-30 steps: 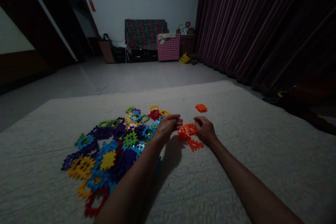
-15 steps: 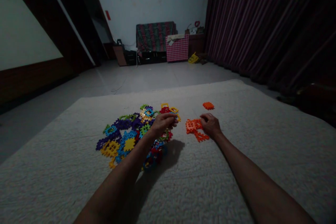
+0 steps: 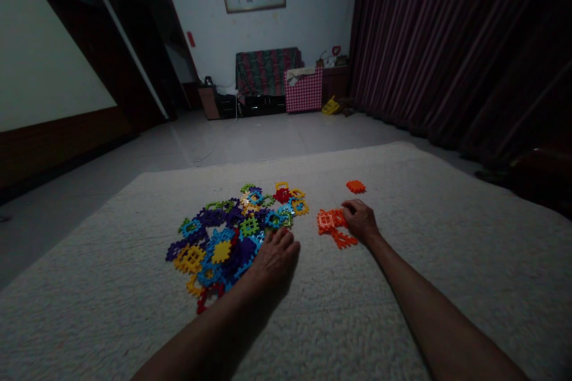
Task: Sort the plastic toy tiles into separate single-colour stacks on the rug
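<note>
A heap of flat plastic interlocking tiles point(image 3: 223, 232) in purple, blue, yellow, green and red lies on a cream carpet point(image 3: 357, 321). My left hand point(image 3: 273, 257) rests flat, fingers spread, on the heap's near right edge. To the right lies a small cluster of joined orange tiles point(image 3: 331, 227). My right hand point(image 3: 360, 221) is curled at that cluster's right side, fingers touching it. One single orange tile point(image 3: 356, 186) lies apart, farther back.
Beyond the carpet is bare grey floor point(image 3: 250, 137). Dark curtains point(image 3: 447, 41) hang along the right. Against the far wall stand a draped cabinet point(image 3: 267, 70) and a red checked box point(image 3: 304, 90). A dark wardrobe point(image 3: 134, 41) is at left.
My left hand came away from the orange cluster, dropped back toward me and now lies flat on the heap's edge. My right hand stayed by the orange tiles. The view shifted a little.
</note>
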`<state>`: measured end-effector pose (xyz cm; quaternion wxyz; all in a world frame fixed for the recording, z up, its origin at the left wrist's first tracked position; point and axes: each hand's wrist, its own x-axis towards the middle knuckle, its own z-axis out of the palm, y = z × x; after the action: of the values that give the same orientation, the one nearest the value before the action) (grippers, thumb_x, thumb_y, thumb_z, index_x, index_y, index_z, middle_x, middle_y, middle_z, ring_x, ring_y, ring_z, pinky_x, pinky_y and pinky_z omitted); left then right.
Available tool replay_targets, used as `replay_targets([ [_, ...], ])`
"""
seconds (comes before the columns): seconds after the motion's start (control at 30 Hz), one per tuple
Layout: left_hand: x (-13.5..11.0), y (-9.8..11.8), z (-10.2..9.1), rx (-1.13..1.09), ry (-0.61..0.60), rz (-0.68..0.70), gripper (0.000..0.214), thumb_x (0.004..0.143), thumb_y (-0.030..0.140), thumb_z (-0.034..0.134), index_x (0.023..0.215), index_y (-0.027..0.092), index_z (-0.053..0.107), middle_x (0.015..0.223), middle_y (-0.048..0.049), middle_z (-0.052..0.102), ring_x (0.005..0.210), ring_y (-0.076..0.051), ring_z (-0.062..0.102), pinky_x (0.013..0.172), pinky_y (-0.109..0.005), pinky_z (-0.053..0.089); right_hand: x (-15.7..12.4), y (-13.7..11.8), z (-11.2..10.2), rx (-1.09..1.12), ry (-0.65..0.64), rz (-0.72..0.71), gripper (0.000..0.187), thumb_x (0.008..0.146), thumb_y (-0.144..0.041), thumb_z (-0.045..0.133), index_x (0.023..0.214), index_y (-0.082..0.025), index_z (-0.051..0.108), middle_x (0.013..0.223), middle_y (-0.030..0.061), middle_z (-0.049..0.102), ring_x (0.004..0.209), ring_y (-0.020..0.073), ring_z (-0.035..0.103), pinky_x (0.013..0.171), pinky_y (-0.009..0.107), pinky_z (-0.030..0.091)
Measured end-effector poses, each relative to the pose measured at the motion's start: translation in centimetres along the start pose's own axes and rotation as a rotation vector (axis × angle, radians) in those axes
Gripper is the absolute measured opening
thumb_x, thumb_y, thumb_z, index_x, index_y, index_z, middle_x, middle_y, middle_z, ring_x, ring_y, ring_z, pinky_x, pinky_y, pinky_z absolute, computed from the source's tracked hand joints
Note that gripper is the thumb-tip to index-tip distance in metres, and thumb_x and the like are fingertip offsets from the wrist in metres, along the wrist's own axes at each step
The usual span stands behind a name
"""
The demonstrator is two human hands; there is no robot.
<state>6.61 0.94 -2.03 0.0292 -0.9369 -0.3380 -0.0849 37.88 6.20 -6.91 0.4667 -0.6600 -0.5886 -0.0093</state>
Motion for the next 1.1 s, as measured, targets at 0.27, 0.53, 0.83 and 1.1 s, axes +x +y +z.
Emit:
replay_targets([
  [0.27, 1.4, -4.5, -0.7, 0.038, -0.006, 0.037, 0.023, 0.097, 0.019, 0.045, 0.106, 0.022, 0.066, 0.127, -0.0071, 0.062, 0.126, -0.026, 0.047, 0.101, -0.043, 0.039, -0.1, -0.3, -0.4, 0.063, -0.013, 0.024, 0.023, 0.075, -0.028, 0.049, 0.081, -0.018, 0.069, 0.087, 0.0089, 0.07, 0.082, 0.0218, 0.064, 0.084, 0.038, 0.051],
  [0.53, 8.0, -0.3, 1.3, -0.385, 0.141, -0.136, 0.027, 0.089, 0.017, 0.054, 0.113, 0.02, 0.066, 0.125, -0.0114, 0.063, 0.114, -0.024, 0.059, 0.101, -0.041, 0.047, -0.2, 0.1, -1.2, 0.174, -0.104, 0.079, 0.033, 0.072, -0.021, 0.047, 0.093, -0.017, 0.072, 0.095, 0.008, 0.073, 0.088, 0.0206, 0.068, 0.085, 0.036, 0.054],
  [0.83, 13.1, 3.9, 6.7, -0.642, 0.347, -0.194, 0.05, 0.087, 0.033, 0.06, 0.135, 0.021, 0.052, 0.142, -0.0183, 0.052, 0.134, -0.032, 0.047, 0.11, -0.055, 0.04, -0.5, -0.3, -2.5, 0.102, -0.348, -0.173, 0.045, 0.064, -0.017, 0.059, 0.108, -0.019, 0.068, 0.11, 0.0089, 0.07, 0.102, 0.024, 0.064, 0.095, 0.042, 0.049],
  [1.1, 13.1, 3.3, 7.4, -0.573, 0.337, -0.138, 0.044, 0.094, 0.033, 0.049, 0.134, 0.016, 0.053, 0.128, -0.0151, 0.061, 0.122, -0.027, 0.055, 0.107, -0.048, 0.044, -1.1, -1.6, -2.7, 0.165, -0.324, -0.122, 0.032, 0.072, -0.019, 0.065, 0.104, -0.021, 0.067, 0.106, 0.0068, 0.068, 0.098, 0.0206, 0.063, 0.089, 0.036, 0.052],
])
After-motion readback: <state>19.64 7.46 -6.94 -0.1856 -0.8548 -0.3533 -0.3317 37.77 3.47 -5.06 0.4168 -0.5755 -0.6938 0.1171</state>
